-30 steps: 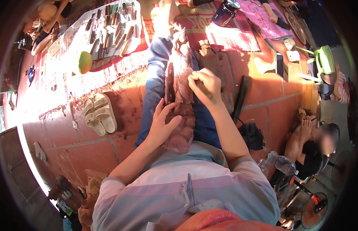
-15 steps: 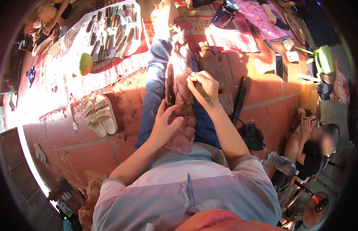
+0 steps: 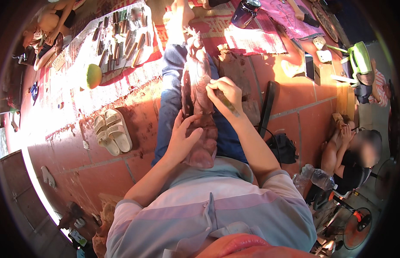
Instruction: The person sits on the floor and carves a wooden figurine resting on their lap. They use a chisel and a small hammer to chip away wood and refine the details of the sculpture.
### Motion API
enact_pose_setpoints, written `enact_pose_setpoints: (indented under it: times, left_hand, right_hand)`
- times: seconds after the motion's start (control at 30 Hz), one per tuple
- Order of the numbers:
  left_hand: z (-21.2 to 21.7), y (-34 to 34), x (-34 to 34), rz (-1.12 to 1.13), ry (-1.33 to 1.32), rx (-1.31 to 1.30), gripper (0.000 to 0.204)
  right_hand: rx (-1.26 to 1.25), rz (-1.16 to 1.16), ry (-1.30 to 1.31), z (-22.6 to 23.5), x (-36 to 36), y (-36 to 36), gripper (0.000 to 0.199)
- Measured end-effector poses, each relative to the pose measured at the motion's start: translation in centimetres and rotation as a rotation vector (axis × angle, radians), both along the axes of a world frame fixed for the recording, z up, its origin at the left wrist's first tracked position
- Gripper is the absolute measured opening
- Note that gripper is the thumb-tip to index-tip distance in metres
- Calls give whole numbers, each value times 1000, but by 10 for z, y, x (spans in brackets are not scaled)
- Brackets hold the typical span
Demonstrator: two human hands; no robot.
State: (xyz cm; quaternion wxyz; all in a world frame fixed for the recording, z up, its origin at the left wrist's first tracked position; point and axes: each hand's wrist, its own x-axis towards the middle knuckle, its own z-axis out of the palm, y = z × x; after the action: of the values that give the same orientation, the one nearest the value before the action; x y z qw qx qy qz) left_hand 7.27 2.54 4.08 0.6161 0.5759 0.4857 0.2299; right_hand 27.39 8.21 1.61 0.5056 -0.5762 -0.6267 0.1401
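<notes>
A reddish-brown carved wooden figure [image 3: 199,71] lies lengthwise along my lap, between my legs in blue jeans, its narrow, ornate end pointing away from me. My right hand [image 3: 228,92] is closed round a slim carving chisel [image 3: 227,104], whose handle runs back along the palm toward my wrist. The fingertips of that hand are at the folds on the figure's right side; the chisel's tip is hidden there. My left hand [image 3: 182,137] rests on the wider near part of the figure, fingers and thumb spread, holding no tool.
Many carving tools [image 3: 122,38] lie on a pale sheet at the far left, near a green-yellow round fruit [image 3: 92,76]. Beige sandals [image 3: 114,132] sit left of me. A dark bottle [image 3: 245,13], a phone [image 3: 309,66] and a seated person [image 3: 352,159] are to the right.
The view has shifted slightly. My right hand keeps its hold on the chisel at nearly the same spot on the figure, and my left hand stays resting on it.
</notes>
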Motion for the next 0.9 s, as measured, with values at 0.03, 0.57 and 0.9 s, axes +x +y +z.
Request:
enact_pose_setpoints:
  times: [0.03,0.57,0.9]
  left_hand:
    - [-1,0,-1,-8,-4,8,43]
    - [0,1,-2,-2,37,2,44]
    - [-5,-1,0,-22,36,47,43]
  right_hand:
    - [32,-9,20,-7,-1,-5,11]
    - [177,-140,-2,-12,2,20,12]
    - [140,-136,66,-11,4,17,11]
